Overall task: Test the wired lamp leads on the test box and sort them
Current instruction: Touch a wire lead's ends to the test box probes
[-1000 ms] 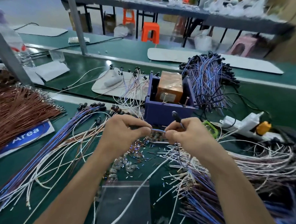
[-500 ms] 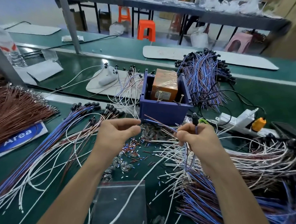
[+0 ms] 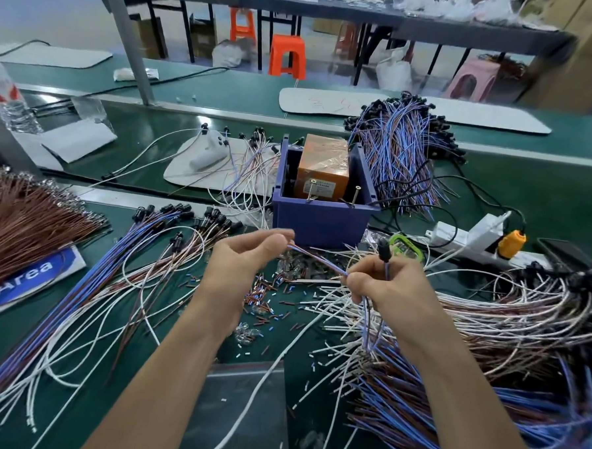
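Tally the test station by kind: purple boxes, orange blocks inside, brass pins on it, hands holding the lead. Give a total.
purple box: 1
orange block: 1
brass pins: 2
hands, the left hand and right hand, both on the lead: 2
Total: 6

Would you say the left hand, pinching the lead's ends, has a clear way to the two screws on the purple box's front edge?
Probably yes. The left hand pinches the lead by its ends just in front of the purple box, and the screws stand exposed at its front rim, with nothing between.
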A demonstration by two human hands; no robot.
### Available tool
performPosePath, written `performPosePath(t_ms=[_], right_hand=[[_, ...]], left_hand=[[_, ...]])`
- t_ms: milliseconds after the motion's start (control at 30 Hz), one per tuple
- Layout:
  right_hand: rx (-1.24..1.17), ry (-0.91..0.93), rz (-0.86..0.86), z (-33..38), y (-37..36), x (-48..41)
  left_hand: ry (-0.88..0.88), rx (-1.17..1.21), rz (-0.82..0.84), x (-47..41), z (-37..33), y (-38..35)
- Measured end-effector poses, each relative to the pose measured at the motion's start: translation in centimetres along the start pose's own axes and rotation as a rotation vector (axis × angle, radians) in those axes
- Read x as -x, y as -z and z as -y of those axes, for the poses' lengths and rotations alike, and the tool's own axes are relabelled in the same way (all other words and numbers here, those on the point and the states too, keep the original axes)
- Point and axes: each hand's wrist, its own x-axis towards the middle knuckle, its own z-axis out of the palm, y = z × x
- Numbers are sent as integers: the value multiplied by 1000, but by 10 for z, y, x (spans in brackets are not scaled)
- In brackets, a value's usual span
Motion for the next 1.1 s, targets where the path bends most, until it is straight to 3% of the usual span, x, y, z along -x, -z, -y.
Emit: performPosePath(t_ms=[167,367,533,600,700,833,967,1100], right_hand=[[-77,-32,-6,-9,5,3],[-109,-28,18,-9,8,6],[-154,-40,-36,-8,13,9],[-188,-56,-112,-9,14,8],[-205,-69,-201,-7,8,5],[-151,-47,-258,-5,-7,5],[-124,-46,-265,-8,-13,9],[-241,-95,-354,-14,-15,9]], left_hand=[[-49,103,-206,-10,1,0],[-150,-84,-11,-9,6,-7],[-140,99,-244,-18,2,0],[-151,-93,-270,-19,6,5],[-153,-355,-182,-9,9,-10],[-76,-276,43,1,15,-49],[-47,-205,-3,-3,19,-63],[-36,-204,32,-1,19,-69]])
